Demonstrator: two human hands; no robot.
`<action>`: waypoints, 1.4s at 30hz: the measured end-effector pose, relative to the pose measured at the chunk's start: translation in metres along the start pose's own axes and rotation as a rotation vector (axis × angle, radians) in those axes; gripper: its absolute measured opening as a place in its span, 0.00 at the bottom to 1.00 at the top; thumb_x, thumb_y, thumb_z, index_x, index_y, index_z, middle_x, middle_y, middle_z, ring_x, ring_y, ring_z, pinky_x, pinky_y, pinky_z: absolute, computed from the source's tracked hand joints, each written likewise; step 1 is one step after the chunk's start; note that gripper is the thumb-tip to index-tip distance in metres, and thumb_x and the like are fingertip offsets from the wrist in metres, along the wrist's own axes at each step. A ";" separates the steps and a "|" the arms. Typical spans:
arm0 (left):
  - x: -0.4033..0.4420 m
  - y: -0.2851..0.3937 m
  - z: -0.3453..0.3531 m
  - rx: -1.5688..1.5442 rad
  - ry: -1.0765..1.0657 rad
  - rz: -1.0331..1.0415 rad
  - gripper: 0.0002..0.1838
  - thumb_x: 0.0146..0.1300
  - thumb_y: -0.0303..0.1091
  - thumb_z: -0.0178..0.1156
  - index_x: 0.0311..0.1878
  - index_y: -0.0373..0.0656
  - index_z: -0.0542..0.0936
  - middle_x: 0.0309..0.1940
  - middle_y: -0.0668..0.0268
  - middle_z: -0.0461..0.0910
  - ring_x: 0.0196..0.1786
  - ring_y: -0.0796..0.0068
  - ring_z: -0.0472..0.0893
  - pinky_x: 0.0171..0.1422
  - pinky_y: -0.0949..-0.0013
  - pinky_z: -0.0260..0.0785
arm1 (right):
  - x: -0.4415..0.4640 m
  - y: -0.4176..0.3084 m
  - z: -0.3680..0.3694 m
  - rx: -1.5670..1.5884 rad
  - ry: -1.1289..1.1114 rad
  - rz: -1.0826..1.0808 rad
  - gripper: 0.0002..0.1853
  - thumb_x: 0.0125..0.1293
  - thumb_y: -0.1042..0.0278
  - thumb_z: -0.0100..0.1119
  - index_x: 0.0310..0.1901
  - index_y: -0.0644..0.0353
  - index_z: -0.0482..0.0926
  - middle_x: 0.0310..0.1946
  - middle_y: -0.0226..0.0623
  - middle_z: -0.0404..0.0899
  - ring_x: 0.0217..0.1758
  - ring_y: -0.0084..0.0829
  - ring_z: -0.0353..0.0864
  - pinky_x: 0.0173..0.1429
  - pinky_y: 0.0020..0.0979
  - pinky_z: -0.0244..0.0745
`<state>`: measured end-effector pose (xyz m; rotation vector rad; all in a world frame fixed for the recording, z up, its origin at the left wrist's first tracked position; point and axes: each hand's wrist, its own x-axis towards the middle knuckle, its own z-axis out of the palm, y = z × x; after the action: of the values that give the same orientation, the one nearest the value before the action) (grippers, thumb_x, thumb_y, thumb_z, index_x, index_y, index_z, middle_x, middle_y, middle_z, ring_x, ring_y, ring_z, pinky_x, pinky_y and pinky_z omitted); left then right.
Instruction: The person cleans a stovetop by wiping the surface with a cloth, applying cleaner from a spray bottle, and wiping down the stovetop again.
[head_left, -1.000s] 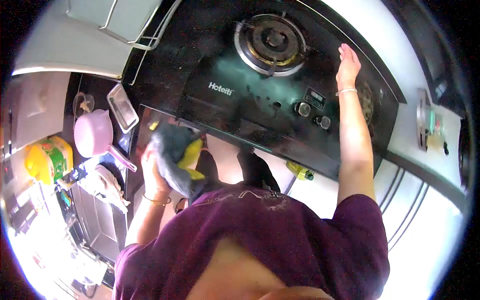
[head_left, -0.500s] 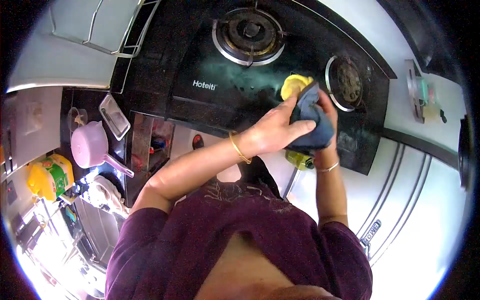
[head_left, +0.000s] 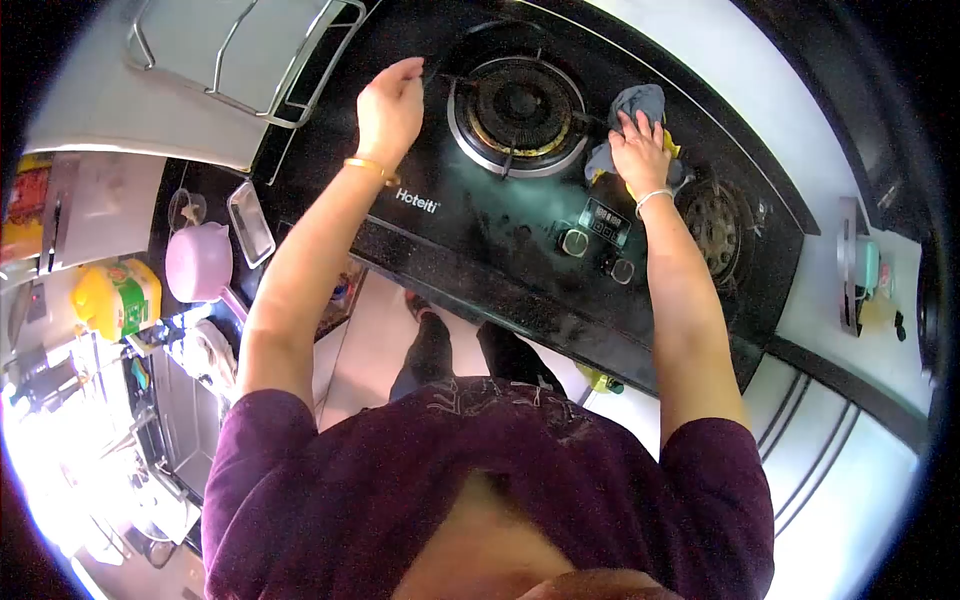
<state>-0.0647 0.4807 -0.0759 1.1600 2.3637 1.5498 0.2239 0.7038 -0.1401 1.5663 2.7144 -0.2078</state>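
Cloth Position: Under Right Hand, Between Burners

The blue-grey and yellow cloth [head_left: 638,100] lay bunched on the cooktop [head_left: 490,225], directly beneath my right hand [head_left: 642,155]. Blue-grey fabric projected beyond my fingertips and to the left of the hand; yellow fabric showed at both sides of it. My right hand was laid over the cloth with fingers extended and slightly spread, bearing on it from above and not closed around it.

My left hand [head_left: 390,112] was located at the left side of the cooktop, well apart from the cloth. Its fingers were partly bent; I could not tell whether they held anything or touched the surface.

The cooktop was black, with "Hoteiti" lettering and a greenish sheen. The cloth was situated between the left burner [head_left: 522,105] and the right burner [head_left: 712,232], behind the display panel [head_left: 605,222]. Two control knobs [head_left: 573,242] were fitted near the panel.

To the left stood a wire rack [head_left: 290,80], a metal tray [head_left: 250,222], a pink pan [head_left: 198,262] and a yellow container [head_left: 120,298] with a green label. White drawers [head_left: 830,450] occupied the right side.
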 end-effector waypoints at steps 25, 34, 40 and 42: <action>0.205 -0.097 0.154 0.766 -0.497 0.399 0.12 0.60 0.35 0.51 0.39 0.43 0.83 0.42 0.53 0.82 0.46 0.53 0.82 0.49 0.54 0.75 | 0.005 -0.003 0.012 -0.119 0.376 -0.131 0.21 0.64 0.53 0.55 0.57 0.46 0.78 0.65 0.32 0.71 0.69 0.45 0.64 0.67 0.49 0.61; 0.235 -0.118 0.171 0.834 -0.378 0.674 0.11 0.58 0.36 0.54 0.30 0.47 0.85 0.30 0.54 0.83 0.36 0.53 0.83 0.44 0.53 0.76 | 0.004 -0.003 0.010 -0.106 0.376 -0.128 0.20 0.63 0.54 0.56 0.56 0.46 0.78 0.63 0.33 0.72 0.69 0.44 0.65 0.67 0.48 0.62; 0.250 -0.157 0.161 0.621 -0.428 0.600 0.11 0.59 0.36 0.57 0.39 0.48 0.87 0.36 0.54 0.84 0.44 0.53 0.83 0.51 0.56 0.74 | 0.004 -0.004 0.010 -0.092 0.389 -0.130 0.20 0.63 0.55 0.56 0.56 0.45 0.79 0.63 0.33 0.72 0.69 0.44 0.65 0.67 0.48 0.61; 0.249 -0.156 0.156 0.519 -0.452 0.383 0.10 0.56 0.37 0.61 0.39 0.48 0.86 0.40 0.55 0.84 0.45 0.53 0.83 0.51 0.57 0.74 | 0.004 -0.004 0.009 -0.098 0.379 -0.129 0.20 0.63 0.55 0.56 0.56 0.45 0.78 0.63 0.33 0.72 0.69 0.44 0.65 0.67 0.48 0.61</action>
<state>-0.2548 0.7238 -0.1996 1.9149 2.3632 0.6107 0.2175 0.7039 -0.1488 1.5414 3.0510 0.2468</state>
